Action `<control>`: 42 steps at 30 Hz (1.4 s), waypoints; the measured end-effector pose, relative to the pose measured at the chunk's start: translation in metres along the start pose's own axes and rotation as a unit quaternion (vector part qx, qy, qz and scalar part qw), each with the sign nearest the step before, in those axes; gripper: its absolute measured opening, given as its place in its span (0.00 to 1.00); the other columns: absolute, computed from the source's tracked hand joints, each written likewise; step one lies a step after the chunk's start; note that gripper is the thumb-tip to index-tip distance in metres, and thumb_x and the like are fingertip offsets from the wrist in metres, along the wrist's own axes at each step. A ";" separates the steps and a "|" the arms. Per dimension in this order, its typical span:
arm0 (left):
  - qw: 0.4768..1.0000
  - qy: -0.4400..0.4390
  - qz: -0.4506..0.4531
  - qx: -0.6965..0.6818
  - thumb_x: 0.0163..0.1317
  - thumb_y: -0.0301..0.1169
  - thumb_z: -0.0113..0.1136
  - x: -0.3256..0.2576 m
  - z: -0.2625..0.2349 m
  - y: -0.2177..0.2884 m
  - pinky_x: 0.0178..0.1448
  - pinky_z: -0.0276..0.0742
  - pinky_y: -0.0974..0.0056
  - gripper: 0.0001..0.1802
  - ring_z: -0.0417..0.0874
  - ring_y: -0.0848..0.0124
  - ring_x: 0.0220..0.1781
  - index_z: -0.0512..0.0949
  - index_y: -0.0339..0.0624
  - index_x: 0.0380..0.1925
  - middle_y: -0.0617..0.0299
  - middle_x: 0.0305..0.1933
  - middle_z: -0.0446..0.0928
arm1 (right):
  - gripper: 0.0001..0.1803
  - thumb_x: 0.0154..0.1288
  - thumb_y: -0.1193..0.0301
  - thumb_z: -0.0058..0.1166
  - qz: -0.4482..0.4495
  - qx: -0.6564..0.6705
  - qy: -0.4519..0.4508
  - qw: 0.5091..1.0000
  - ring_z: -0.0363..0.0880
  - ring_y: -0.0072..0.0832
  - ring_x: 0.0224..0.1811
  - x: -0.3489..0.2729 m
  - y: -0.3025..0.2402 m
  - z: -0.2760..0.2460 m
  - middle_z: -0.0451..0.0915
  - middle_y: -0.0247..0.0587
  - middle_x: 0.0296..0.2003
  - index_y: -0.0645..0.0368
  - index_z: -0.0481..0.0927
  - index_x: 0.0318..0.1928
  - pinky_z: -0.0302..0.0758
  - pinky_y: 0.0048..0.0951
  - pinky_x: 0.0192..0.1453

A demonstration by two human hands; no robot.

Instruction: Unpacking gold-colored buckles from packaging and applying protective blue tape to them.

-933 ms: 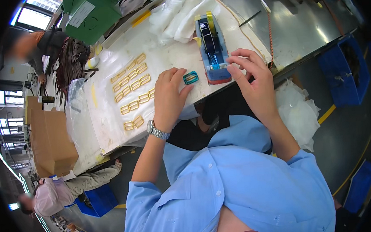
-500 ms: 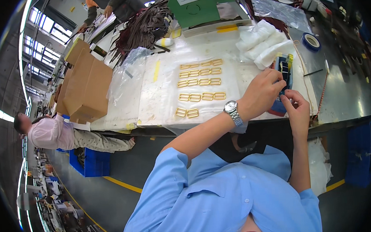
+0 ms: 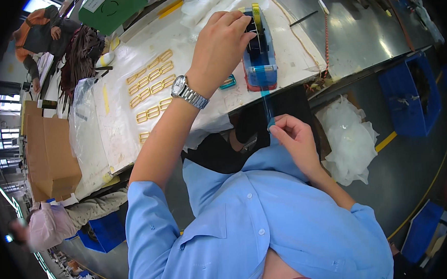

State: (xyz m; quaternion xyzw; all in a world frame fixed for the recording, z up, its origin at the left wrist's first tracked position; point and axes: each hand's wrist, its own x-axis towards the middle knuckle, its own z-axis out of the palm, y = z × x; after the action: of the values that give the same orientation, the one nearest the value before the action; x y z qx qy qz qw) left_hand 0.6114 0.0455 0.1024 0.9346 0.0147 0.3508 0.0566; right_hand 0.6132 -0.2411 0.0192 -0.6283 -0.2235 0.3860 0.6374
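Observation:
A blue tape dispenser (image 3: pixel 261 71) stands near the table's front edge, with a yellow roll (image 3: pixel 256 19) at its far end. From the left, my left hand (image 3: pixel 224 43) grips it, fingers and thumb closed at the roll's side. A strip of blue tape (image 3: pixel 268 106) runs from the dispenser's near end past the table edge. My right hand (image 3: pixel 296 137) pinches the strip's free end between thumb and fingers. Rows of gold slide buckles (image 3: pixel 151 85) lie on a clear sheet left of my left forearm. One blue-covered buckle (image 3: pixel 228 82) sits beside the dispenser.
A green box (image 3: pixel 110 11) and dark leather strips (image 3: pixel 83 61) lie at the back left. A cardboard box (image 3: pixel 50 150) stands left. White plastic wrap (image 3: pixel 210 7) lies behind my left hand. Blue bins (image 3: pixel 412 94) stand beyond the table edge. Two people are at the left.
My right hand has drawn toward me, away from the dispenser, pulling out a strip of blue tape. My left hand stays at the dispenser. The view has turned to the right.

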 end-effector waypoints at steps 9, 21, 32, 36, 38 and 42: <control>0.997 0.041 -0.053 -0.038 0.69 0.34 0.72 -0.015 -0.015 0.005 0.64 0.82 0.53 0.19 0.86 0.54 0.60 0.86 0.45 0.58 0.53 0.59 0.87 | 0.05 0.80 0.74 0.61 -0.027 0.050 -0.032 0.998 0.88 0.20 0.44 0.009 0.037 0.018 0.91 0.40 0.48 0.64 0.84 0.46 0.82 0.22 0.44; 0.972 -0.173 -0.134 0.081 0.64 0.25 0.70 -0.164 -0.143 -0.033 0.48 0.83 0.54 0.02 0.87 0.56 0.44 0.86 0.41 0.37 0.58 0.39 0.87 | 0.06 0.81 0.76 0.60 -0.007 0.079 -0.032 0.996 0.89 0.24 0.38 0.008 0.012 0.024 0.92 0.47 0.41 0.68 0.85 0.47 0.85 0.26 0.46; 0.952 -0.270 -0.048 0.137 0.61 0.28 0.64 -0.158 -0.090 -0.039 0.50 0.82 0.52 0.05 0.85 0.54 0.43 0.78 0.40 0.31 0.54 0.34 0.81 | 0.08 0.80 0.74 0.62 -0.072 -0.004 0.016 0.997 0.85 0.20 0.33 0.003 0.025 0.012 0.91 0.43 0.37 0.66 0.87 0.51 0.83 0.24 0.43; 0.960 -0.216 -0.165 0.067 0.59 0.29 0.67 -0.146 -0.085 -0.044 0.45 0.83 0.53 0.06 0.87 0.54 0.38 0.82 0.37 0.30 0.52 0.32 0.85 | 0.10 0.81 0.73 0.62 -0.057 0.001 0.045 0.997 0.85 0.20 0.35 -0.001 0.024 0.012 0.91 0.42 0.39 0.66 0.87 0.54 0.83 0.23 0.45; 0.945 -0.154 -0.277 -0.076 0.61 0.30 0.68 -0.130 -0.086 -0.048 0.43 0.83 0.57 0.08 0.88 0.60 0.35 0.85 0.35 0.32 0.53 0.32 0.87 | 0.11 0.81 0.72 0.62 -0.027 0.030 0.058 0.997 0.87 0.21 0.37 -0.005 0.024 0.009 0.92 0.43 0.41 0.65 0.87 0.55 0.83 0.23 0.47; 0.814 -0.125 -0.412 -0.390 0.70 0.30 0.69 -0.111 -0.130 -0.012 0.45 0.79 0.70 0.08 0.82 0.78 0.38 0.86 0.37 0.42 0.67 0.38 0.87 | 0.10 0.80 0.78 0.59 -0.026 0.059 0.023 0.998 0.91 0.27 0.42 -0.005 0.006 0.026 0.92 0.52 0.45 0.71 0.85 0.55 0.87 0.28 0.53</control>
State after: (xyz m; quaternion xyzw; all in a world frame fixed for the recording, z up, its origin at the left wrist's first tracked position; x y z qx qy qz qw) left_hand 0.4425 0.0625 0.1254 0.7764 0.2527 0.1511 0.5573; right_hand 0.5885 -0.2290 0.0176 -0.5919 -0.2023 0.3672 0.6884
